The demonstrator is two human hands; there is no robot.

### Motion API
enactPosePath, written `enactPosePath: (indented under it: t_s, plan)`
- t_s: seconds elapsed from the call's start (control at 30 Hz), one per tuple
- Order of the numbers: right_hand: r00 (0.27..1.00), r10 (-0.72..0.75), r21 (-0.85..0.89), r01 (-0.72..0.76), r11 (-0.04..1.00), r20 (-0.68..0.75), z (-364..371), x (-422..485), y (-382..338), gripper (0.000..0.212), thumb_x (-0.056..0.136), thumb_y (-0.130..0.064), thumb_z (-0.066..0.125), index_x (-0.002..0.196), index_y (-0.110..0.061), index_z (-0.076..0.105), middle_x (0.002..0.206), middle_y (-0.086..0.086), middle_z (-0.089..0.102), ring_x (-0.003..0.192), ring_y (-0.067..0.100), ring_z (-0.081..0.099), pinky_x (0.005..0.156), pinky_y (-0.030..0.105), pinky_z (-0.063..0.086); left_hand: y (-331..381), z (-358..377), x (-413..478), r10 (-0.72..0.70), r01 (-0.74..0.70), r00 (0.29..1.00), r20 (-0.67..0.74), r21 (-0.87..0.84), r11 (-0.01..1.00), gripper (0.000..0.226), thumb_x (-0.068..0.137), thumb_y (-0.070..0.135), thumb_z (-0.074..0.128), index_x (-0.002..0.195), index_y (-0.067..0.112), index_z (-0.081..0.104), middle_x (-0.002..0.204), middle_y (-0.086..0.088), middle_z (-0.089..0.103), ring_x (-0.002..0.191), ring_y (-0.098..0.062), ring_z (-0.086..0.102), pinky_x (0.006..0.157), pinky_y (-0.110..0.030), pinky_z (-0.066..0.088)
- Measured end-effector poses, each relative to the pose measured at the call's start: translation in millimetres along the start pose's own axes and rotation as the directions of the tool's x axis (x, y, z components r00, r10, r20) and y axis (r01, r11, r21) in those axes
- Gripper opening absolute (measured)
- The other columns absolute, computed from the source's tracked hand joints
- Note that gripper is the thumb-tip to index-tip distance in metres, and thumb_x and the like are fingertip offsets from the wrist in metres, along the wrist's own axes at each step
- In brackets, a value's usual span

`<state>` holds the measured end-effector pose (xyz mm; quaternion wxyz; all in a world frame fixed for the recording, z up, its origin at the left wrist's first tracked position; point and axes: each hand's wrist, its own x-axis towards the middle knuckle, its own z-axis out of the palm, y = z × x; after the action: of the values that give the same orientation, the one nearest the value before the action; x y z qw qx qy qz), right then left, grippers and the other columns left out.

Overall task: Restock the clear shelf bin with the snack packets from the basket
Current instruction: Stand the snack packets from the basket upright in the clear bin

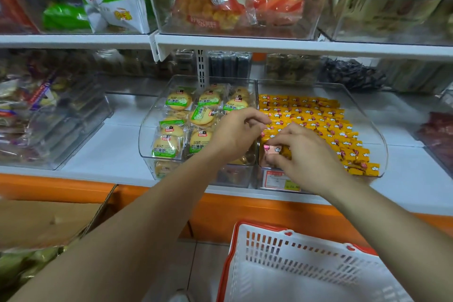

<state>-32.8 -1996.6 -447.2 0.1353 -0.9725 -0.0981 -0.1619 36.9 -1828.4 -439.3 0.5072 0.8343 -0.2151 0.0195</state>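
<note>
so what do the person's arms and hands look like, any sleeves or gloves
Both forearms are bare to the frame edge, no sleeves in view. The left hand and right hand wear no gloves, and neither wrist shows a watch or bracelet.

Two bare arms reach forward from the bottom of the view, converging until the hands sit just beside each other. The left forearm comes in from the lower left. The left hand is turned back-up, its fingers curled and thumb and forefinger drawn close; whether they pinch anything cannot be told. The right forearm enters from the lower right, and the right hand pinches a small packet between thumb and fingertips.
</note>
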Motion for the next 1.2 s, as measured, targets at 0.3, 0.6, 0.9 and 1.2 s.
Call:
enactPosePath:
  t_s: [0.3, 0.6, 0.9, 1.2]
  plan:
    - [0.997, 0.079, 0.14, -0.081, 0.987, 0.022, -3.1, -25.8, 28.2, 0.036, 0.094, -0.041, 0.063, 0.129, -0.034, 0.059, 0.124, -0.011, 0.063, 0.116, 0.012, 0.054, 0.093, 0.029, 0.045, 0.5, 5.4, -12.2, 0.127, -0.288, 0.951, 0.283, 0.652, 0.701, 0.064, 0.093, 0.063, 0.055, 0.15, 0.036, 0.044, 0.137, 0.009, 0.048, 0.127, -0.017, 0.036, 0.098, -0.038, 0.041]
    - [0.995, 0.076, 0.2, -0.088, 0.976, 0.07, -4.9, -7.1, 36.3, 0.019, 0.093, -0.041, 0.065, 0.111, -0.033, 0.068, 0.103, -0.014, 0.067, 0.092, 0.005, 0.058, 0.077, 0.027, 0.049, 5.2, -0.6, -8.6, 0.147, -0.34, 0.937, 0.317, 0.733, 0.59, 0.057, 0.094, 0.067, 0.039, 0.144, 0.042, 0.051, 0.143, 0.012, 0.056, 0.133, -0.019, 0.041, 0.104, -0.044, 0.035]
    - [0.962, 0.058, 0.269, -0.132, 0.954, 0.267, 5.9, -11.2, 45.9, 0.045, 0.094, -0.052, 0.057, 0.136, -0.036, 0.053, 0.121, -0.009, 0.065, 0.107, 0.013, 0.059, 0.088, 0.036, 0.051, 3.4, -0.5, -16.6, 0.199, -0.357, 0.933, 0.3, 0.698, 0.621, 0.037, 0.09, 0.062, 0.061, 0.118, 0.038, 0.054, 0.129, 0.013, 0.064, 0.127, -0.017, 0.049, 0.104, -0.042, 0.036]
    - [0.971, 0.123, 0.279, -0.177, 0.944, 0.203, 17.4, -21.3, 47.4, 0.043, 0.094, -0.054, 0.056, 0.135, -0.042, 0.049, 0.118, -0.006, 0.062, 0.1, 0.015, 0.058, 0.081, 0.034, 0.049, 16.0, 6.4, -12.8, 0.121, -0.342, 0.935, 0.334, 0.753, 0.563, 0.04, 0.081, 0.063, 0.068, 0.101, 0.035, 0.048, 0.12, 0.012, 0.061, 0.12, -0.017, 0.042, 0.096, -0.038, 0.036]
